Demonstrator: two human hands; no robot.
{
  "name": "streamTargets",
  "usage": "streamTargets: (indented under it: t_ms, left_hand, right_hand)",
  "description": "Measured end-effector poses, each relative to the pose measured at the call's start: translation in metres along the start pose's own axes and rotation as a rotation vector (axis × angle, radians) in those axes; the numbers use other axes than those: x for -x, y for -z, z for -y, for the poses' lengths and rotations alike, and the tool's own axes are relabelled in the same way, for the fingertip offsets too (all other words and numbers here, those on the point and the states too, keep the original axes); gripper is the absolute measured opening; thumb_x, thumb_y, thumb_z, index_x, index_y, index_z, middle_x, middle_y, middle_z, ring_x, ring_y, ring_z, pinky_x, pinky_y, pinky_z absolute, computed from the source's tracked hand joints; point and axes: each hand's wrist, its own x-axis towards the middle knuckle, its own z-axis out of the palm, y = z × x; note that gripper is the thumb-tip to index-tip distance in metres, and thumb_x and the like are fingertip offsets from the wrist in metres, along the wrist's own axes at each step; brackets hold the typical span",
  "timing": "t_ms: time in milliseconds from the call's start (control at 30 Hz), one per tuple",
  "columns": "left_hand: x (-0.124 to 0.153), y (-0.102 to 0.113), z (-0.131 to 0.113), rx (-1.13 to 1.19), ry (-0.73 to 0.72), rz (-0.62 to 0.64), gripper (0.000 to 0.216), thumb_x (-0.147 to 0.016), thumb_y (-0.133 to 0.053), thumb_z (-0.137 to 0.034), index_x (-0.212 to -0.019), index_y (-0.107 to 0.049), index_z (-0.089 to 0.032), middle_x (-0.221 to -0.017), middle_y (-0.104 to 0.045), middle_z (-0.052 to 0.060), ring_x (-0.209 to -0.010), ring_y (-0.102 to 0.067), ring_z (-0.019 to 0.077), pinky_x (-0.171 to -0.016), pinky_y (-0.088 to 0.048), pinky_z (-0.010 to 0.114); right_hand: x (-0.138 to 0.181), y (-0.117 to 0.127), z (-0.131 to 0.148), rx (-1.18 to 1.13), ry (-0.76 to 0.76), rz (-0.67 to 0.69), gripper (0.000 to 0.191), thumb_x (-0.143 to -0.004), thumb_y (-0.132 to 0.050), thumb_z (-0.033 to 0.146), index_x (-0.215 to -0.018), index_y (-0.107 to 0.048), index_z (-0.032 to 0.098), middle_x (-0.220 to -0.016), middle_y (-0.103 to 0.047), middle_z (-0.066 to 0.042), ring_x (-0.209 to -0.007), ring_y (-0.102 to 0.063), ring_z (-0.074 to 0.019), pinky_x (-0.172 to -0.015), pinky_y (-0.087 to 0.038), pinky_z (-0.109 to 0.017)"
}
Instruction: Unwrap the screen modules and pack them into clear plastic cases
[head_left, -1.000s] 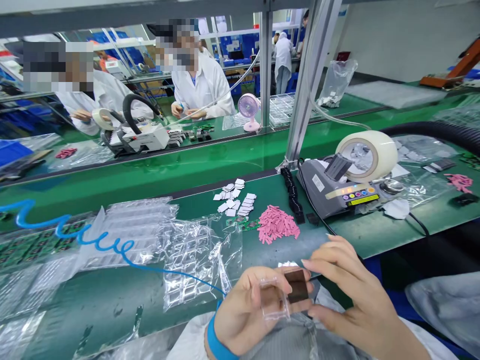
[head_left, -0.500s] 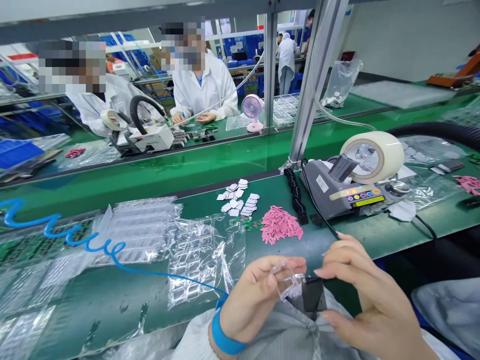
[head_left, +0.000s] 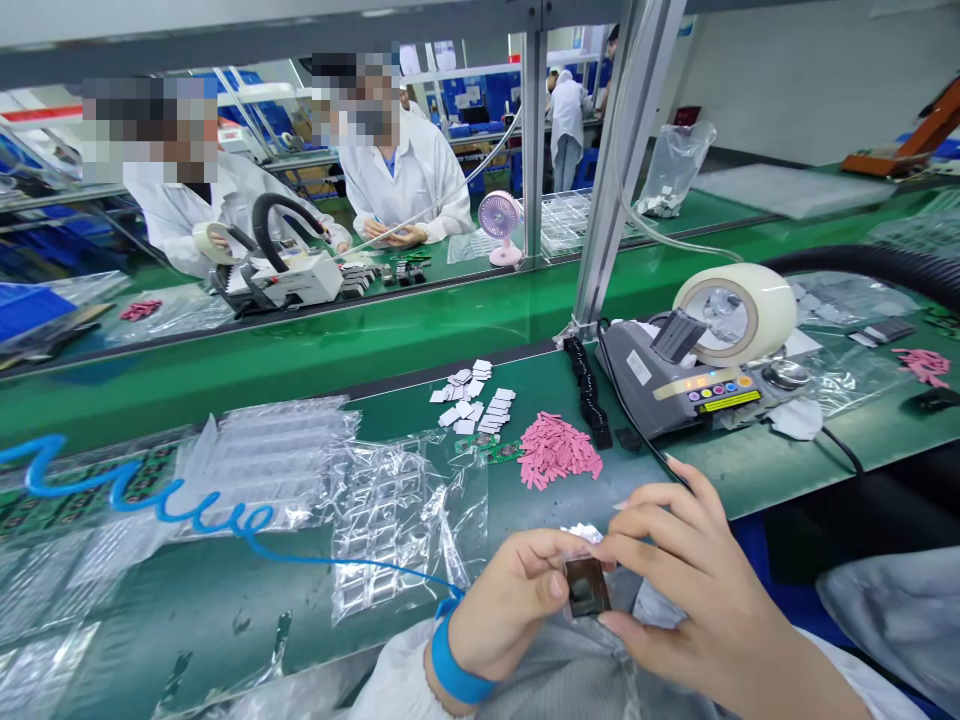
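Close to my body, both hands meet on a small dark square part (head_left: pixel 586 587) that sits inside a clear plastic case. My left hand (head_left: pixel 508 603), with a blue wrist strap (head_left: pixel 450 668), pinches the part's left edge between thumb and fingers. My right hand (head_left: pixel 694 590) grips its right side and top, fingers curled over it. On the green bench ahead lie a pile of pink strips (head_left: pixel 556 450), several white labels (head_left: pixel 474 397) and small green circuit boards (head_left: pixel 489 449).
A tape dispenser (head_left: pixel 675 375) with a big white roll (head_left: pixel 736 311) stands at the right. Clear blister trays (head_left: pixel 315 480) and a blue coiled cord (head_left: pixel 142 497) lie at the left. Across the green conveyor (head_left: pixel 375 335), people in white coats work beside a pink fan (head_left: pixel 499 222).
The clear case and the dark part, held apart a second ago, have come together; both hands have closed in on the joined piece.
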Motion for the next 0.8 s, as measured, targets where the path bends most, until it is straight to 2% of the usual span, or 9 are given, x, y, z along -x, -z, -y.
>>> streamTargets:
  t_ms: [233, 367, 500, 567, 600, 700, 800]
  left_hand:
    - [-0.003, 0.005, 0.005, 0.021, 0.006, 0.002, 0.043, -0.059, -0.076, -0.047, -0.087, -0.072, -0.014, -0.075, -0.066, 0.004, -0.072, -0.057, 0.0131, -0.07, -0.039, 0.024]
    - [-0.004, 0.008, 0.013, 0.168, -0.027, 0.034, 0.04, -0.063, -0.075, -0.044, -0.086, -0.071, -0.012, -0.074, -0.066, 0.005, -0.071, -0.059, 0.0135, -0.069, -0.041, 0.025]
    - [-0.005, 0.018, 0.024, 0.387, -0.028, 0.059, 0.034, -0.07, -0.07, -0.043, -0.089, -0.07, -0.015, -0.082, -0.066, 0.004, -0.082, -0.06, 0.016, -0.08, -0.045, 0.034]
    - [-0.003, 0.026, 0.028, 0.485, -0.034, 0.054, 0.032, -0.071, -0.07, -0.04, -0.093, -0.069, -0.016, -0.083, -0.068, 0.004, -0.084, -0.06, 0.0169, -0.084, -0.045, 0.039]
    - [-0.002, 0.03, 0.028, 0.525, -0.043, 0.054, 0.032, -0.07, -0.071, -0.038, -0.094, -0.069, -0.016, -0.083, -0.068, 0.003, -0.084, -0.061, 0.0172, -0.085, -0.045, 0.04]
    - [0.003, 0.041, 0.025, 0.567, -0.071, 0.046, 0.032, -0.072, -0.07, -0.037, -0.097, -0.068, -0.017, -0.086, -0.069, 0.003, -0.087, -0.061, 0.0184, -0.087, -0.044, 0.042]
    - [0.01, 0.048, 0.018, 0.551, -0.11, 0.015, 0.033, -0.072, -0.069, -0.038, -0.098, -0.067, -0.016, -0.087, -0.069, 0.003, -0.085, -0.06, 0.0175, -0.086, -0.045, 0.04]
  right_hand:
    - [-0.003, -0.004, 0.002, 0.025, -0.011, 0.022, 0.011, -0.078, -0.059, 0.033, -0.08, -0.061, 0.022, -0.071, -0.062, 0.003, -0.077, -0.055, -0.0174, -0.1, -0.021, -0.053]
    - [0.0, -0.008, 0.003, 0.016, 0.01, 0.064, 0.014, -0.084, -0.055, 0.031, -0.092, -0.062, 0.022, -0.078, -0.062, 0.001, -0.08, -0.055, -0.0173, -0.101, -0.021, -0.053]
    - [0.005, -0.015, -0.007, 0.003, 0.031, 0.232, 0.042, -0.086, -0.05, 0.05, -0.118, -0.053, 0.022, -0.097, -0.061, -0.006, -0.092, -0.055, -0.0219, -0.098, -0.029, -0.052]
    - [0.006, -0.026, -0.021, -0.044, -0.061, 0.315, 0.046, -0.086, -0.048, 0.05, -0.123, -0.048, 0.022, -0.105, -0.06, -0.008, -0.097, -0.055, -0.0225, -0.093, -0.039, -0.046]
    - [0.007, -0.036, -0.029, -0.055, -0.141, 0.342, 0.039, -0.088, -0.049, 0.044, -0.12, -0.05, 0.022, -0.104, -0.061, -0.008, -0.097, -0.056, -0.0215, -0.088, -0.043, -0.041]
    - [0.007, -0.074, -0.055, 0.0, -0.35, 0.39, 0.01, -0.087, -0.052, 0.024, -0.092, -0.06, 0.019, -0.089, -0.064, -0.005, -0.083, -0.06, -0.0175, -0.073, -0.049, -0.032]
    - [0.007, -0.114, -0.07, 0.079, -0.416, 0.443, 0.007, -0.084, -0.058, 0.023, -0.084, -0.06, 0.016, -0.083, -0.063, -0.003, -0.077, -0.06, -0.0153, -0.067, -0.05, -0.03]
